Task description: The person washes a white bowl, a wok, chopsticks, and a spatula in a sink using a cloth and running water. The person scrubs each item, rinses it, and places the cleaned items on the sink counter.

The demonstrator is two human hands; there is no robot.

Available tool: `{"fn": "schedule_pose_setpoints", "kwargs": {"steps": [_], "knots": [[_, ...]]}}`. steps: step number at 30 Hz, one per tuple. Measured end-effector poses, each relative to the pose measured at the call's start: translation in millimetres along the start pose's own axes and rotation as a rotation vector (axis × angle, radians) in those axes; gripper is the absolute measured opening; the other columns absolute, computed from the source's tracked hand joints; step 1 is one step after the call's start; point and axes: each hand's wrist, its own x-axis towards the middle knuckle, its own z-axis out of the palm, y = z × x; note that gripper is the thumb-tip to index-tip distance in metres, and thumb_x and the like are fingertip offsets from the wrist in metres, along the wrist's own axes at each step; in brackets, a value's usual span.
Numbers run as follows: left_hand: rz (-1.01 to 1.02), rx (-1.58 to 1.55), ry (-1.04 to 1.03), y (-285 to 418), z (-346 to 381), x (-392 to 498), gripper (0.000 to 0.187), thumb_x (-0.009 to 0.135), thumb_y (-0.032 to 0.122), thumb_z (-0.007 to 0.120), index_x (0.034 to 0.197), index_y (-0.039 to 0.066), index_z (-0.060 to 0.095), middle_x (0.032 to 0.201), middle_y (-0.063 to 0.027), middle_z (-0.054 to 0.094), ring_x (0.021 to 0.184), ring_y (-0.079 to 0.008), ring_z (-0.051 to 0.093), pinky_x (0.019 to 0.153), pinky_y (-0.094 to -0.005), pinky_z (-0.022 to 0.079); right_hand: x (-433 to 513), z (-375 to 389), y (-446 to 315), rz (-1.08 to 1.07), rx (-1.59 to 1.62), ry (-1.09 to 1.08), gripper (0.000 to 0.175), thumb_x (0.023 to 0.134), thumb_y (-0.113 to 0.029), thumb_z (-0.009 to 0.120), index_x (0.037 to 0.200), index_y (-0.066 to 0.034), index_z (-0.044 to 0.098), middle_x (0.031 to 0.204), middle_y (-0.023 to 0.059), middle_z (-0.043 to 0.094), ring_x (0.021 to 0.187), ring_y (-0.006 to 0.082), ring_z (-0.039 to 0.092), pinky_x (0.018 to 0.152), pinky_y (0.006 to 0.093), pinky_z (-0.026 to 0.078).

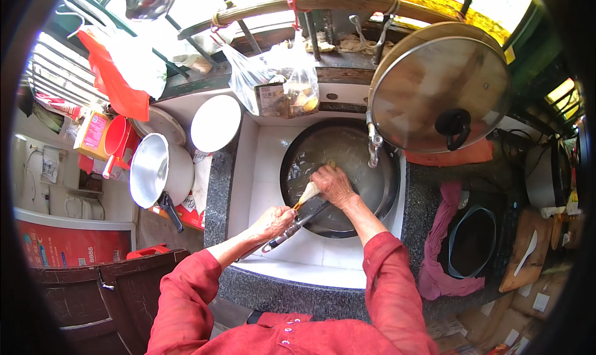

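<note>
A large dark wok (372, 206) with water in it rests in the white-tiled sink (265, 178). My right hand (333, 185) is over the wok, closed around a pale, tapered thing (309, 193) whose exact kind I cannot tell. Its narrow brown end runs to the fingers of my left hand (274, 222), which pinch it. Something small and greenish shows past my right fingertips. Below my left hand, the wok's long handle (281, 238) slants toward the sink's near left corner. A metal tap (374, 143) stands over the wok's far right rim.
Left of the sink are a white plate (216, 123) and an aluminium pot (163, 173) with a black handle. Plastic bags (298, 82) hang behind. A big glass lid (437, 85) stands at the back right. A pink cloth (440, 252) and a knife (526, 252) lie right.
</note>
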Motion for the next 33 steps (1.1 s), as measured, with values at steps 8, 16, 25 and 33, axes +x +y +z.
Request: {"fn": "schedule_pose_setpoints", "kwargs": {"steps": [8, 16, 25, 33], "knots": [[-0.095, -0.445, 0.006, -45, 18, 15, 0.03, 0.095, 0.027, 0.042, 0.084, 0.003, 0.054, 0.051, 0.0008, 0.045, 0.041, -0.0095, 0.044, 0.041, -0.0258, 0.044, -43, 10, 48, 0.813, -0.373, -0.112, 0.052, 0.059, -0.008, 0.069, 0.108, -0.0084, 0.053, 0.112, 0.0174, 0.05, 0.105, 0.036, 0.049, 0.087, 0.0425, 0.044], [0.013, -0.721, -0.045, -44, 112, 91, 0.016, 0.082, 0.016, 0.052, 0.091, 0.006, 0.061, 0.061, -0.0124, 0.06, 0.051, -0.0207, 0.061, 0.043, -0.0387, 0.052, -42, -25, -11, 1.189, 1.298, 0.158, 0.029, 0.083, -0.002, 0.051, 0.111, -0.0018, 0.058, 0.087, 0.0096, 0.063, 0.074, 0.0192, 0.06, 0.065, 0.0319, 0.052], [0.463, 0.009, 0.176, -53, 137, 101, 0.027, 0.078, 0.014, 0.044, 0.065, -0.003, 0.059, 0.059, -0.0169, 0.059, 0.05, -0.029, 0.062, 0.039, -0.0369, 0.051, -47, -32, -68, 0.925, 1.273, 0.167, 0.029, 0.079, -0.016, 0.056, 0.103, 0.0012, 0.057, 0.097, 0.0109, 0.059, 0.078, 0.0219, 0.056, 0.068, 0.0337, 0.047], [0.582, 0.23, 0.32, -87, 107, -26, 0.023, 0.077, 0.017, 0.047, 0.065, 0.0, 0.056, 0.058, -0.0204, 0.055, 0.051, -0.0346, 0.058, 0.043, -0.0422, 0.046, -31, -20, 15, 0.932, 0.907, 0.271, 0.034, 0.076, -0.031, 0.058, 0.086, 0.0018, 0.061, 0.067, 0.0116, 0.059, 0.043, 0.0238, 0.049, 0.041, 0.0381, 0.046]]}}
